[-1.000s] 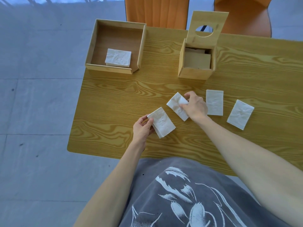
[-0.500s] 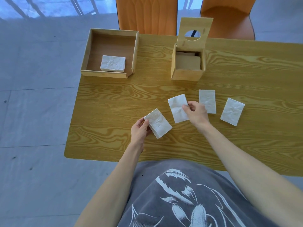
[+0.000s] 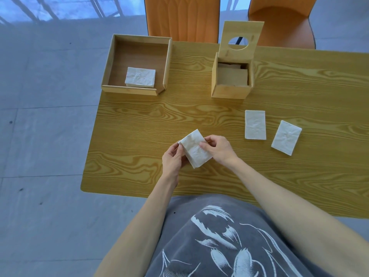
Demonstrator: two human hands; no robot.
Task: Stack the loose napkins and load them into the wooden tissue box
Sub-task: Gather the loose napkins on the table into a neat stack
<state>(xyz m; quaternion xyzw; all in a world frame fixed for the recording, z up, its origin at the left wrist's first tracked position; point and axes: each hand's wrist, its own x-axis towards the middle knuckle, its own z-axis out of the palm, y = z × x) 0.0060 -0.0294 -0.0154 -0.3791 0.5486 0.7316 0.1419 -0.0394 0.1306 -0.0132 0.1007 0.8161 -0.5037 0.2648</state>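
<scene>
Both hands have come together since half a second ago: my right hand (image 3: 219, 149) carried its napkin over onto the one my left hand (image 3: 173, 159) held, so two separate napkins now read as one napkin stack (image 3: 194, 150) between my hands. Left fingers pinch the stack's left edge, right fingers pinch its right side near the top; both are closed on it, just above the table (image 3: 139, 136). Stack sits tilted, lower corner pointing toward me. Two loose napkins (image 3: 255, 124) (image 3: 286, 137) lie flat to my right, near each other, apart from my hands. Wooden tissue box (image 3: 231, 90) stands farther back, lid (image 3: 240, 40) up, open. Tray (image 3: 107, 76) at far left holds another napkin pile (image 3: 140, 76).
</scene>
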